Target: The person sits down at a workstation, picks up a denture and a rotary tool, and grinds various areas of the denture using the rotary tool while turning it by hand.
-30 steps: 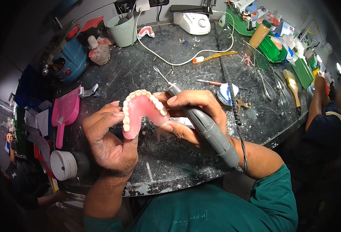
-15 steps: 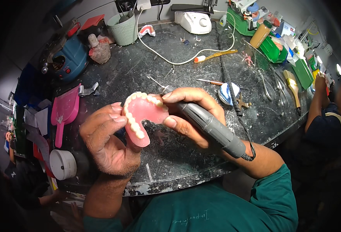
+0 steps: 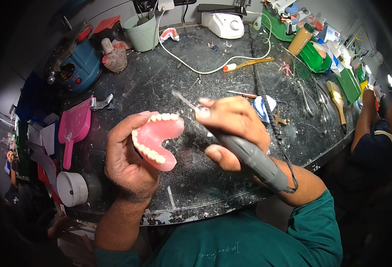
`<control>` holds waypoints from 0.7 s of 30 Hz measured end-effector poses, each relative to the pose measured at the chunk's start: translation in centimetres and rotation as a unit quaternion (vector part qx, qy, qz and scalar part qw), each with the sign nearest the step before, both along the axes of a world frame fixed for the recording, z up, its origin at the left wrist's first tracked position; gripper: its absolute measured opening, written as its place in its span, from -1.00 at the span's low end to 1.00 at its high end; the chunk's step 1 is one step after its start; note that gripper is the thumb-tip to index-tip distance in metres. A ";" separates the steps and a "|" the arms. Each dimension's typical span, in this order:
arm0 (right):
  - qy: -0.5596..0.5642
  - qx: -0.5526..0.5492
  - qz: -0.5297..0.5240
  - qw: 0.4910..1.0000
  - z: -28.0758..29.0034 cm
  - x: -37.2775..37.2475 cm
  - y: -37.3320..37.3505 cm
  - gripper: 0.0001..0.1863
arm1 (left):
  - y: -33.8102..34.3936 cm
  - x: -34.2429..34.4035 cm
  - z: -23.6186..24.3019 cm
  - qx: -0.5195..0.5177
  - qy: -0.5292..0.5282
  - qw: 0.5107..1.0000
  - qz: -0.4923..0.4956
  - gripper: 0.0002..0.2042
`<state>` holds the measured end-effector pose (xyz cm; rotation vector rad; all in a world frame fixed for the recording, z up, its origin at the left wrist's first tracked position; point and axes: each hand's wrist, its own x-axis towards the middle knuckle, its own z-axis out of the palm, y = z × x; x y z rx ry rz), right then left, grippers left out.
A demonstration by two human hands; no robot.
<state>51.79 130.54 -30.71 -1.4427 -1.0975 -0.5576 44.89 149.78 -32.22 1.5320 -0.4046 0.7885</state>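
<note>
My left hand (image 3: 131, 164) grips a pink denture (image 3: 169, 131) with cream teeth, its fingers behind the plate and its horseshoe opening toward the right. My right hand (image 3: 231, 124) is wrapped round a dark grey rotary handpiece (image 3: 253, 158) with a coiled cord at its back end. The tool's slender tip (image 3: 182, 100) points up and left, a short distance from the denture and apart from it. Just beyond my right hand lie a blue and white piece (image 3: 262, 109), a brass-coloured piece (image 3: 281, 121) and a thin tool with a brown handle (image 3: 245, 95).
Behind stand a blue machine (image 3: 80, 66), a holder (image 3: 142, 38) and a white control box (image 3: 222, 26). A pink dustpan (image 3: 75, 124) and white tub (image 3: 71, 189) are left; a brush (image 3: 336, 100) and green trays (image 3: 319, 58) right. People work at both sides (image 3: 367, 129).
My right hand has let go of the denture's edge and moved away from it, the handpiece tip now blurred. My left hand alone holds the denture, which has turned so its opening faces right.
</note>
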 end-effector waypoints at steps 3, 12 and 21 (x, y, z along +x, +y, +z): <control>-0.085 -0.036 0.013 0.996 0.8 -0.3 -0.4 -0.55 | -0.3 -0.1 0.3 -0.032 0.007 0.999 0.009 -0.29; -0.097 -0.084 0.104 0.986 -0.4 -0.3 -0.1 -0.46 | 0.0 -0.2 0.1 -0.026 0.012 0.999 0.037 -0.36; -0.113 -0.112 0.095 0.983 -0.2 -0.5 -0.2 -0.50 | 0.0 -0.3 0.0 -0.050 0.026 0.998 0.033 -0.36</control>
